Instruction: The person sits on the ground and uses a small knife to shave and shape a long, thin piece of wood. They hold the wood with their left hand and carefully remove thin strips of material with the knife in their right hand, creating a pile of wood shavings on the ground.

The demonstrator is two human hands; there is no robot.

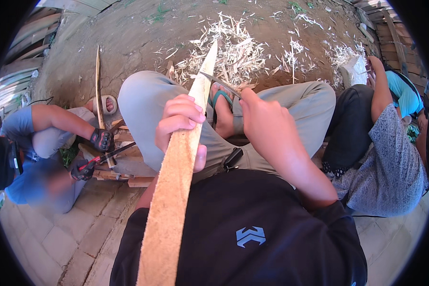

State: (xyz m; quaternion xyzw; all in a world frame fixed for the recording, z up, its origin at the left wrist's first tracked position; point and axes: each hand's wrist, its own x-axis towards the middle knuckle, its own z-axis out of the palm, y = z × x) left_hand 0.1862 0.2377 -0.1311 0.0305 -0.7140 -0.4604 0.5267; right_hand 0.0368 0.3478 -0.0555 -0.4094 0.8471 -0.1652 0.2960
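Observation:
A long pale wooden stake [169, 205] runs from the lower edge up across my body, narrowing to a point at its far end. My left hand [180, 125] wraps round it partway along, fingers over the face. In my closed right hand [267, 119] is a knife, its handle hidden by my fingers. The dark knife blade [220, 83] reaches left, its tip against or right beside the stake's tapered part; actual contact I cannot tell. Below the pointed end is my foot in a green sandal [222, 95].
Wood shavings [229, 50] lie heaped on the dirt ground ahead. At left, a person in black gloves [102, 139] holds a wooden strip [98, 86] and a red-handled blade [93, 161]. Another person in a patterned garment [383, 167] sits close at right, beside a pale block [355, 71].

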